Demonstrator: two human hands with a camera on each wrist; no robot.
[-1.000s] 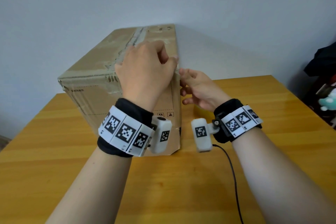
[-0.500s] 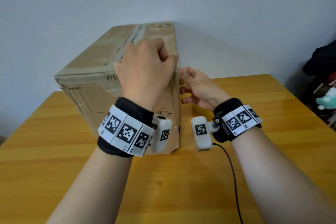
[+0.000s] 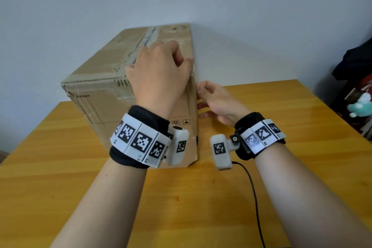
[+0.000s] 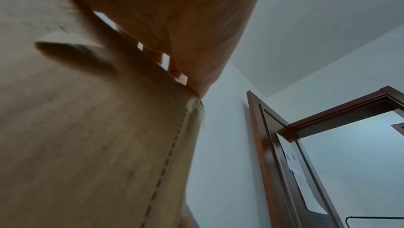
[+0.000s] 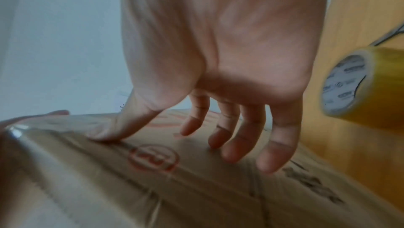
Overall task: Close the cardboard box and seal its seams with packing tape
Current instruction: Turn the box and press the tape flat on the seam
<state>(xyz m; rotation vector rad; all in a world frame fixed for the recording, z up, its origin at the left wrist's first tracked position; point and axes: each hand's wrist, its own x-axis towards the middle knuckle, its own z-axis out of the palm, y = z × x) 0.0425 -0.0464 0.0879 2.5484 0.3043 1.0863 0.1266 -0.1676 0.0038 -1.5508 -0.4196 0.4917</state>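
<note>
A closed brown cardboard box [image 3: 104,94] with old tape strips along its top seam stands on a honey-coloured wooden table [image 3: 201,197], pushed back close to a pale wall [image 3: 261,16]. The person's left hand [image 3: 159,74] lies over the box's near top corner on the right side, fingers bent down onto the lid and thumb at the top right edge; from the head view it looks to be pressing the edge rather than gripping it, though the fingertips are hidden behind the knuckles. In the left wrist view the palm sits right above the box's front face, where a dashed printed line runs down beside the vertical edge.

The right hand [image 3: 217,102] is at the box's right side face, just below the left hand. The right wrist view shows its thumb [image 5: 113,128] pressed flat on the cardboard near a red round stamp [image 5: 154,159], while the other fingers [image 5: 231,138] hang loosely spread, their tips touching or nearly touching the surface; blur makes this hard to settle. It holds nothing.

A roll of clear yellowish packing tape [image 5: 358,85] with a grey printed core lies on the table to the right of the box, apart from both hands. A black cable [image 3: 253,193] trails from the right wrist camera across the tabletop. Both wrists carry black bands with white marker tiles [image 3: 138,141].
</note>
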